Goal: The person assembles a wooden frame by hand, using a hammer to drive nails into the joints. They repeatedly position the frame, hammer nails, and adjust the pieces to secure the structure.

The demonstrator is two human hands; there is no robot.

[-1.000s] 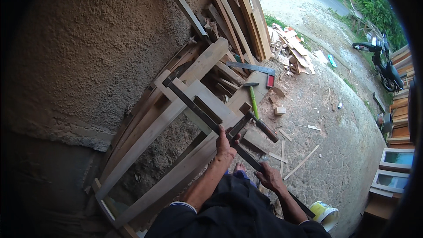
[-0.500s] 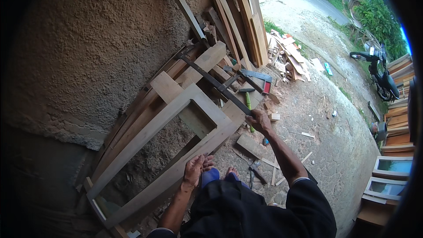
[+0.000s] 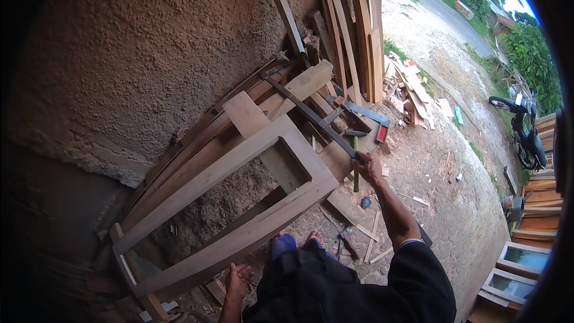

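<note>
Off the top end of the frame [image 3: 269, 218]: one clamp [image 3: 299, 102], long flat bar of dark metal, slanting above rough boards, near end gripped in right hand [image 3: 368, 167], fingers closed. Left hand [image 3: 238, 280] holding nothing, fingers loosely spread, just outside the frame's lower long edge. Frame of smooth pale-brown wood, long rectangle, set aslant beside wall [image 3: 149, 84] of coarse, grainy plaster.

By the right hand: one hammer [image 3: 356, 180], green handle, dark head; contact with hand impossible to tell. Just beyond, one square [image 3: 366, 112], grey-blue metal blade, red block. Off the frame's right corner, on cracked, gritty ground [image 3: 454, 185]: one dark tool [image 3: 349, 247] with brown handle, plus thin wood strips. At upper right, splintery scrap heap [image 3: 409, 87], flat offcuts, too jumbled to count; next to it, long planks [image 3: 373, 66] standing on end.

Toward the ground's right edge: one grey bucket [image 3: 515, 209], round, contents too small to tell; two sashes [image 3: 529, 258], pale frames, shiny glass panes; one black motorbike [image 3: 526, 125] farther up.
</note>
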